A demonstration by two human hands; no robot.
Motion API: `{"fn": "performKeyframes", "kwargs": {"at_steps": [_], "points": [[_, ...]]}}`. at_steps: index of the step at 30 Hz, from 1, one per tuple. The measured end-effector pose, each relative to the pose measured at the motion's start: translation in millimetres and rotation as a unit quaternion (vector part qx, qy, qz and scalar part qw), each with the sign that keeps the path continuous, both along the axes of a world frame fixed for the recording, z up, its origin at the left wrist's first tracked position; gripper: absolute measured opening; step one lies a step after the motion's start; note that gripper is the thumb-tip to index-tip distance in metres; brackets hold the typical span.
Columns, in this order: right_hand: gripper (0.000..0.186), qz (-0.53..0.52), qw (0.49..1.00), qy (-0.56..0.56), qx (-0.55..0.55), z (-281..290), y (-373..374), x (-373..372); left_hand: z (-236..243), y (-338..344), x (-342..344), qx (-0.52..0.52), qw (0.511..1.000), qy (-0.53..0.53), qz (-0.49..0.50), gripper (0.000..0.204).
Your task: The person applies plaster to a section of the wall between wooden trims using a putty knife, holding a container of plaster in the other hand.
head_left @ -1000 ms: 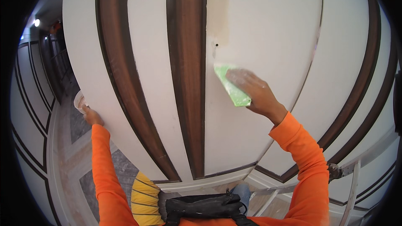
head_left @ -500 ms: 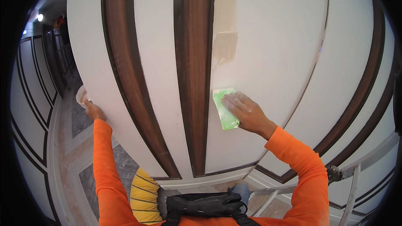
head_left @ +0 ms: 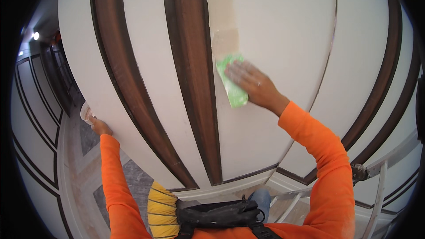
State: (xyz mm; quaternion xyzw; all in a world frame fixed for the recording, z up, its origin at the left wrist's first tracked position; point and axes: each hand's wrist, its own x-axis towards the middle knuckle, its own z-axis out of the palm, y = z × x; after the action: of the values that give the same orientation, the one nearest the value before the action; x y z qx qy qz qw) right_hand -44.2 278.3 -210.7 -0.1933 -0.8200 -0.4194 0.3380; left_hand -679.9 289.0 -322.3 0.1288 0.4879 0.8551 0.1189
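My right hand (head_left: 254, 83), dusted with white, presses a flat green spreader (head_left: 238, 96) against the white wall panel (head_left: 274, 31). White smears cover parts of the spreader, and its upper end lies just under a beige filler patch (head_left: 226, 40) beside the dark wood strip (head_left: 192, 62). Far to the left, by the panel's curved-looking edge, my left hand (head_left: 102, 127) grips a white tub (head_left: 85, 113) by its near side. Pinkish-beige material shows inside the tub; the fingers are partly hidden.
A second wood strip (head_left: 117, 48) runs down the panel to the left. A metal ladder (head_left: 378, 194) stands at lower right. Below me are a ribbed yellow duct (head_left: 161, 210) and a black bag (head_left: 217, 212) at my waist. A corridor with panelled walls (head_left: 35, 115) stretches off at left.
My right hand has slid the green spreader up the panel to the lower end of the beige patch. My left hand still holds the tub. The view has shifted slightly.
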Motion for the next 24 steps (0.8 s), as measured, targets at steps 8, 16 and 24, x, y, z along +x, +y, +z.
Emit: {"fn": "performKeyframes", "kwargs": {"at_steps": [8,16,24], "points": [[0.062,0.027,0.995,0.087,-0.039,20,-36,1,7,-6,8,-0.014,1.000,-0.008,0.026,0.087],[0.062,0.089,0.931,0.353,0.022,35,-16,-98,8,-8,8,-0.009,0.999,-0.021,0.035,0.088],[0.053,0.121,0.906,0.402,-0.043,38,-16,-145,14,-1,26,0.002,1.000,-0.010,-0.007,0.085]]}}
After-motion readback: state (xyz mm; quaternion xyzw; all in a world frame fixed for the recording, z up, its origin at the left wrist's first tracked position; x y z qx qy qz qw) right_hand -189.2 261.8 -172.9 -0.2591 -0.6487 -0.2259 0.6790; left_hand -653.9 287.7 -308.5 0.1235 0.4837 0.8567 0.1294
